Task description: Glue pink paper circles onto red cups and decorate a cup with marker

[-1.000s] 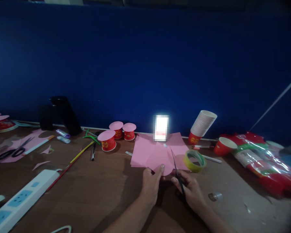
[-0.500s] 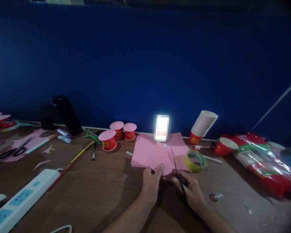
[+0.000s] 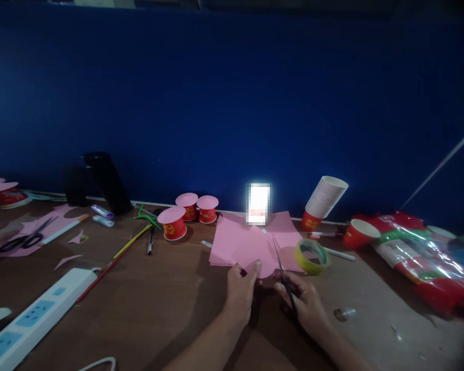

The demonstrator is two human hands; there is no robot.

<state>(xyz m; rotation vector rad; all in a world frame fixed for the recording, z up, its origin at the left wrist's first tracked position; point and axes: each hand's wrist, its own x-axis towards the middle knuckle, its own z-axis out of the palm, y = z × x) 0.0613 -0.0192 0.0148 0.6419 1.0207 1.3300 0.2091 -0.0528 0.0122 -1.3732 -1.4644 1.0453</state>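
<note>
My left hand [image 3: 242,286] pinches a piece of pink paper [image 3: 266,267] with a rounded edge, thumb on top. In my right hand [image 3: 303,296] is a pair of scissors [image 3: 280,260] with dark handles, its blades pointing up and away beside the paper's right edge. Whether the blades touch the paper I cannot tell. Behind both hands lies a stack of pink sheets [image 3: 226,242], and the held piece overlaps it in view. A roll of yellow-green tape [image 3: 312,257] rests at the stack's right corner.
Several red cups topped with pink discs [image 3: 172,224] stand left of the stack. A tilted stack of paper cups [image 3: 325,198], a single red cup [image 3: 358,234] and a plastic-wrapped pack [image 3: 417,252] are at right. A power strip [image 3: 42,314] and other scissors [image 3: 27,241] lie left.
Hardly anything differs. Both hands, the pink paper and the scissors keep nearly the same places; the view has shifted very slightly.
</note>
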